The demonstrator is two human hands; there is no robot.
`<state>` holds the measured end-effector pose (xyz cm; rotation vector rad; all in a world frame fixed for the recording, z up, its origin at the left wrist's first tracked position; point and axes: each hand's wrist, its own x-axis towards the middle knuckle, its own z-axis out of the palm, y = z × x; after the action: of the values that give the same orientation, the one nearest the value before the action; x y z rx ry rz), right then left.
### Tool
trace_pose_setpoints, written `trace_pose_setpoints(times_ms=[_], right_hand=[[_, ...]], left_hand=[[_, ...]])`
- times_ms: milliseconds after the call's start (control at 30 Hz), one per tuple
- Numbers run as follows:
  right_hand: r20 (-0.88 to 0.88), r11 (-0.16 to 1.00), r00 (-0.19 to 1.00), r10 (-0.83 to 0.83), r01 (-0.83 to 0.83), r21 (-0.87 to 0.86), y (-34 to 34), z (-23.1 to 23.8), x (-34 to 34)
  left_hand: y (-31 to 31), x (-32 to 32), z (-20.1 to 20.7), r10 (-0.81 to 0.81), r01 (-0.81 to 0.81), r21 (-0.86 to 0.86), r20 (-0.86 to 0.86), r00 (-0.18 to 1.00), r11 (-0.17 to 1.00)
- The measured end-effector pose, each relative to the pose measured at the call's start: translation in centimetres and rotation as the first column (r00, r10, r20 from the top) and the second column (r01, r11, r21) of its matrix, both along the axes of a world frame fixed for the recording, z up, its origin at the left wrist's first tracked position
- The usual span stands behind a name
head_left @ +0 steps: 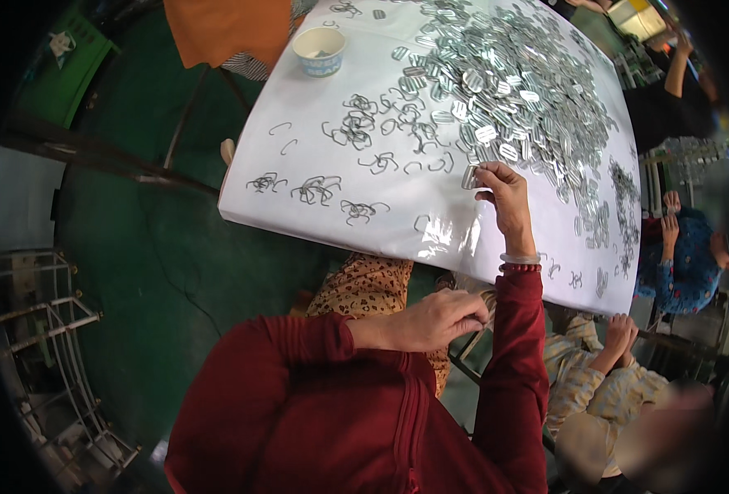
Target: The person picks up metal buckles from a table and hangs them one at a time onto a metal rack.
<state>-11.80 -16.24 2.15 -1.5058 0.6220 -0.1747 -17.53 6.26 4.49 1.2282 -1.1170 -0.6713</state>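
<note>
In the head view, the right hand (506, 191) pinches a slotted metal piece (469, 177) at the metal pile's (537, 99) near edge. The left hand (437, 319), well apart from this pile, is half-curled; its content I cannot tell. A weak pinch could drop the piece.

The right arm (512, 346) stretches toward twelve o'clock; the right hand (507, 198) leans toward eleven o'clock, thumb and fingers (498, 171) pinched at the tips; the left arm (319, 337) bends across the torso (323, 420), its forearm aimed at three o'clock; the left hand (440, 321) shows its back, fingers curled inward, the palm hidden.
</note>
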Motion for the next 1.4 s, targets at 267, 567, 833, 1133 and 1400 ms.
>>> trace_pose_setpoints(times_ms=[267, 567, 833, 1133, 1400], right_hand=[[0.05, 0.983, 0.995, -0.084, 0.091, -0.161, -2.3, -2.3, -2.8], [0.196, 0.969, 0.959, -0.205, 0.17, 0.18, -2.5, 0.1, -5.2], [0.192, 0.948, 0.929, -0.317, 0.312, 0.061, 3.2, 3.6, -16.1], [0.241, 0.814, 0.838, -0.49, 0.539, -0.219, 9.5, 6.3, -22.5], [0.365, 0.777, 0.767, -0.527, 0.609, -0.157, 10.4, 5.7, -23.3]], left_hand=[[-0.2, -1.5, 1.3, -0.056, 0.052, 0.051, 0.082, 0.995, 0.997], [-0.8, -2.4, 1.4, -0.048, 0.048, 0.001, 0.133, 0.99, 0.999], [-3.0, -2.9, 0.7, -0.072, 0.071, 0.009, 0.119, 0.99, 0.997], [-4.6, -3.5, -0.3, -0.039, 0.034, 0.159, 0.03, 0.999, 0.987], [-4.3, -3.5, 0.1, -0.06, 0.042, 0.17, 0.104, 0.993, 0.985]])
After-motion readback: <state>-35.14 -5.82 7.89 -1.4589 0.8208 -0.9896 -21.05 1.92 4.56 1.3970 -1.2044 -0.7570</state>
